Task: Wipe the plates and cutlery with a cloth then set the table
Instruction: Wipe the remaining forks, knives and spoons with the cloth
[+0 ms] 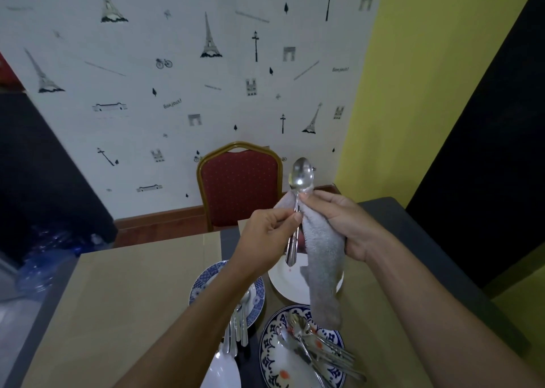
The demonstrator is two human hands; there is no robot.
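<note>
A single wide-angle head view looks forward and down along the worktop (126, 293) toward a red chair (239, 190) and the patterned wall (147, 98), close above the near end.

The cloth (321, 258) is plain grey and the spoon (300, 177) is shiny silver. Partly behind the cloth, the white plate (283, 281) is plain but for a small reddish fleck. Left of it in the frame, the small plate (203, 284) has a blue-and-white geometric rim. At lower centre, the large plate (269, 349) has a dark blue border with white floral motifs, and orange spots on its white middle. The worktop (132, 299) is tan over dark grey. The chair (239, 187) is dark red with fine pale dots, framed in gold. The wallpaper (147, 78) is white with black-and-grey Eiffel towers, lampposts and bicycles. The wall (427, 78) at upper right is yellow.
</note>
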